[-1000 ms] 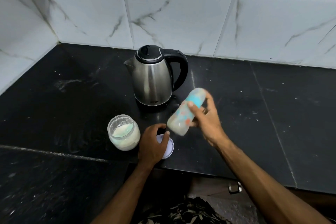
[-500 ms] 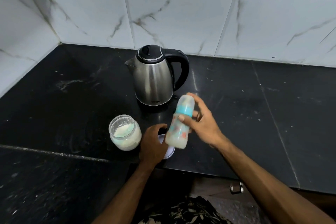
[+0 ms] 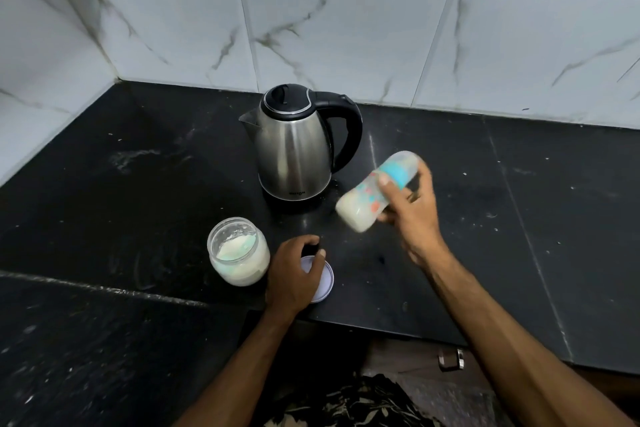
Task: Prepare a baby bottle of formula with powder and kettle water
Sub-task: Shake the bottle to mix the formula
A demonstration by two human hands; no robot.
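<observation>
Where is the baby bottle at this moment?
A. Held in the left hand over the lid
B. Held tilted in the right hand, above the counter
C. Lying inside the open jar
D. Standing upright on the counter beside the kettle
B: the right hand holds the bottle tilted in the air, to the right of the kettle.

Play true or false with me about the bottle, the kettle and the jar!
1. The right hand holds the baby bottle tilted in the air. True.
2. The kettle has its lid open. False: its lid is closed.
3. The powder jar has its lid on. False: the jar is open, and the lid lies on the counter under the left hand.
4. The bottle has milky liquid inside. True.
5. The jar stands left of the kettle's base, nearer the person. True.
</observation>
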